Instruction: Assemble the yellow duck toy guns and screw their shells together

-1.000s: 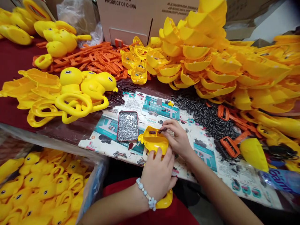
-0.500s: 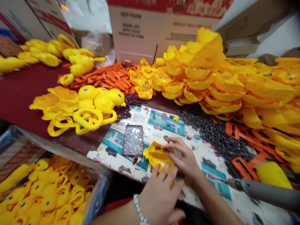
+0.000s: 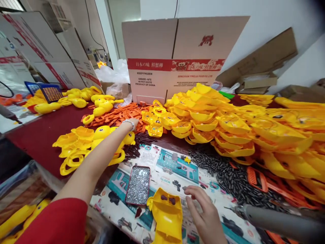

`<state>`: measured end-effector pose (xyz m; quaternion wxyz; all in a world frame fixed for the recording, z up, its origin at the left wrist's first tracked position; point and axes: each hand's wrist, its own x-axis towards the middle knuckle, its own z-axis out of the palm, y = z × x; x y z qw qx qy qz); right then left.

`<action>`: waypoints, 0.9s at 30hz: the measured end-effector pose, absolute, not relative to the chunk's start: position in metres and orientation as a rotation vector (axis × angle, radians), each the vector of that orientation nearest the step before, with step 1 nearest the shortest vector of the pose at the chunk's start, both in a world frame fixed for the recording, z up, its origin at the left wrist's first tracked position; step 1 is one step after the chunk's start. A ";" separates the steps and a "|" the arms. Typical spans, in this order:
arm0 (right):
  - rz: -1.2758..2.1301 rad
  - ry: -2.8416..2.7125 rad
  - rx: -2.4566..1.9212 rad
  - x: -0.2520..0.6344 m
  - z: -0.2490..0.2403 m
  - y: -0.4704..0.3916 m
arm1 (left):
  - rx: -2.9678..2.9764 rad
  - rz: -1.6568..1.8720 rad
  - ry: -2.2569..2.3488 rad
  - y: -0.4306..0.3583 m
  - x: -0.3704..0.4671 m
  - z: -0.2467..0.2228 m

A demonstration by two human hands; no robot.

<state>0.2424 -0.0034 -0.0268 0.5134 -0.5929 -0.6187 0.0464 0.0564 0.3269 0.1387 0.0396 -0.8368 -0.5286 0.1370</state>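
Observation:
My left arm stretches across the table, and my left hand (image 3: pixel 134 124) is at the heap of orange plastic strips (image 3: pixel 115 114). Its fingers are small and partly hidden there, so I cannot make out whether they grip a strip. My right hand (image 3: pixel 203 211) rests with fingers apart over the printed sheet, holding nothing. Just left of it lies a yellow duck-shaped half shell (image 3: pixel 167 217), hollow side up, with two dark brown pieces in its upper end. A red-rimmed tray of small metal screws (image 3: pixel 137 186) sits beside the shell.
Stacked yellow half shells (image 3: pixel 218 125) fill the right side, above a spread of black cylindrical pieces (image 3: pixel 228 173). A grey power screwdriver (image 3: pixel 274 217) points in from the right. Assembled yellow ducks (image 3: pixel 103 132) lie under my left arm. A carton (image 3: pixel 152 81) stands behind.
My left hand has left the yellow shell and reached forward to the orange strips. My right hand has let go of the shell, which now lies on the sheet. The view has tilted up.

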 end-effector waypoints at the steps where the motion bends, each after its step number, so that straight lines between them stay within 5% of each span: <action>1: 0.100 -1.479 -1.425 0.244 -0.025 -0.004 | -2.573 0.435 -1.603 0.334 0.056 0.137; 10: 0.182 -1.443 -1.374 0.245 -0.014 -0.016 | -2.616 0.275 -1.416 0.331 0.005 0.174; 27: 0.297 -1.413 -1.413 0.251 -0.014 -0.012 | -2.100 -0.556 -1.571 0.191 -0.054 0.186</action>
